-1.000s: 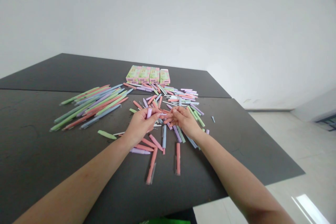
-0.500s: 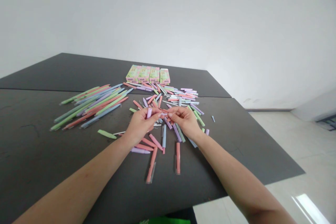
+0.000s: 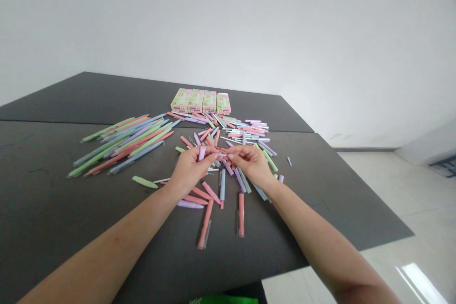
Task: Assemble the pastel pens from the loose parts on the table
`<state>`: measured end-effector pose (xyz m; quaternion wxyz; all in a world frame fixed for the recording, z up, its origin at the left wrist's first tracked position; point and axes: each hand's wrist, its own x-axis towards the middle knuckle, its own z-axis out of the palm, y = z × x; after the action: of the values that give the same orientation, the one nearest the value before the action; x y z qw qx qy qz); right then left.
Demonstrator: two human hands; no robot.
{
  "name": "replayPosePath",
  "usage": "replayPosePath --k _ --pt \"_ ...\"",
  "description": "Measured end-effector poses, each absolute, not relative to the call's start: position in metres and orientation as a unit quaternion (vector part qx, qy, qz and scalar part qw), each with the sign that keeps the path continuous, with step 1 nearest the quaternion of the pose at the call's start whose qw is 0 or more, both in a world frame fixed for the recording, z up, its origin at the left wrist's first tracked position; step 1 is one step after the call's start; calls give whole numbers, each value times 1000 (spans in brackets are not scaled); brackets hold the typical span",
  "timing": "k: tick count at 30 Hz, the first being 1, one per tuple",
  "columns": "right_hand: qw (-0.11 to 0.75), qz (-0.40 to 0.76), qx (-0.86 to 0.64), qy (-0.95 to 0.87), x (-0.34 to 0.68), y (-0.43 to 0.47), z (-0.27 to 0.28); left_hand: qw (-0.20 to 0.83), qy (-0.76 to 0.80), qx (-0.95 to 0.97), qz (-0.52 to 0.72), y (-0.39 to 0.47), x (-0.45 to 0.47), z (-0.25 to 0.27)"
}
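Observation:
Over the scattered pen parts, my left hand (image 3: pixel 194 164) is closed with a purple pen barrel (image 3: pixel 202 153) held in its fingers. Its thumb and fingertips meet those of my right hand (image 3: pixel 251 164), which pinches a small pale purple piece (image 3: pixel 221 156) between the two hands. The fingers partly hide that piece, so its exact kind is unclear. Beneath and around the hands lie loose pen barrels, clips and refills. Nearer me are a red pen barrel with a clear clip (image 3: pixel 205 225) and another red barrel (image 3: pixel 241 216).
Finished-looking pens (image 3: pixel 124 145) lie in a slanted pile on the left. Several pink and green boxes (image 3: pixel 195 100) stand at the back. A green pen tip section (image 3: pixel 144 182) lies left of my wrist, and a small blue piece (image 3: pixel 289 161) lies to the right.
Both hands stay in almost the same place, with only slight finger movement around the small piece. The pens and parts on the table have not moved visibly.

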<state>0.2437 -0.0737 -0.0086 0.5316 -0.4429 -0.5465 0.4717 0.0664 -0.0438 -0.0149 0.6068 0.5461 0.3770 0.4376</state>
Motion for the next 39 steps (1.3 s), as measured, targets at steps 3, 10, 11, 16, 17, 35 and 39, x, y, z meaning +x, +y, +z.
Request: replayPosePath --k 3,10,11,16,17,35,39 --pt "529 455 -443 -563 244 -74 -9 596 381 553 440 -44 66 -15" --pt "539 456 -419 -571 244 -75 -11 587 380 560 445 -45 66 -9" --pt "539 455 -418 -572 244 -75 -12 587 379 561 444 -45 66 -8" --pt "539 450 -418 -577 244 -75 -11 565 388 580 440 -46 65 -5" --pt "537 446 -421 -579 244 -76 -11 559 390 585 440 -46 65 -4" --pt "511 445 -410 -610 245 -74 -22 493 381 655 427 -48 67 -5" --pt "468 407 -433 -654 246 -76 -21 482 366 674 423 -47 68 -7"
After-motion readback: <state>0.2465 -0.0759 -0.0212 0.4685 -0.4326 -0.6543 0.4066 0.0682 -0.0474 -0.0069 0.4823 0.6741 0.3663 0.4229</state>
